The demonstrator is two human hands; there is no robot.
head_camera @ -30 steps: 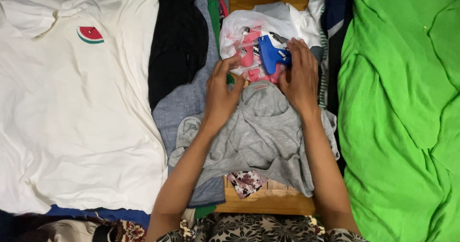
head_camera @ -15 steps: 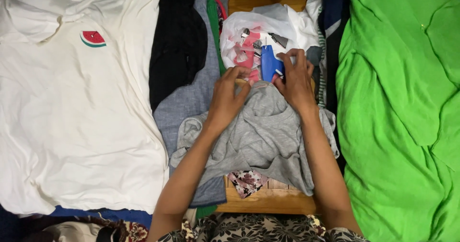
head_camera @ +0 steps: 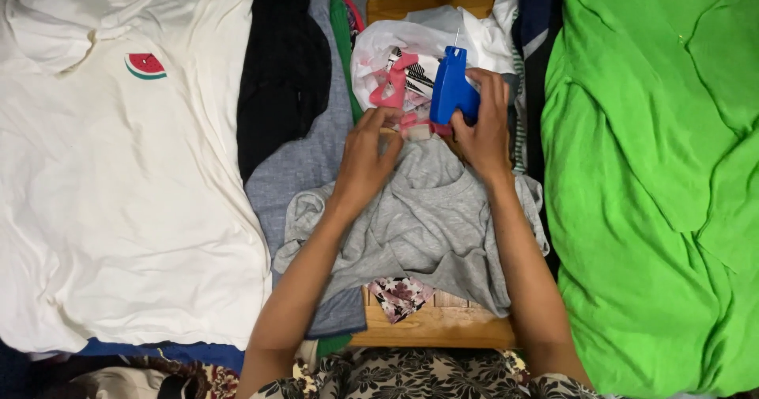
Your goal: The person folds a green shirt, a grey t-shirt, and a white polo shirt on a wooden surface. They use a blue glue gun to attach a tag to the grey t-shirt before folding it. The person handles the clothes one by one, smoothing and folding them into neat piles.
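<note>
A grey T-shirt (head_camera: 427, 225) lies crumpled on a wooden board (head_camera: 435, 332) in front of me. My right hand (head_camera: 484, 122) grips a blue tagging gun (head_camera: 451, 86), its needle pointing away from me, just above the shirt's collar. My left hand (head_camera: 368, 162) pinches the grey shirt at the neckline, close to a small white tag (head_camera: 419, 132). Behind the hands sits a white plastic bag (head_camera: 395, 59) with pink and striped items in it.
A white T-shirt (head_camera: 118, 185) with a small watermelon patch (head_camera: 145, 65) is spread at the left. A bright green garment (head_camera: 656, 177) covers the right. Black cloth (head_camera: 281, 75) and blue-grey cloth (head_camera: 296, 177) lie between. A floral scrap (head_camera: 399, 294) pokes out under the grey shirt.
My right hand has lifted the blue tagging gun clear of the bag and turned it upright. My left hand has shifted up to the shirt's neckline.
</note>
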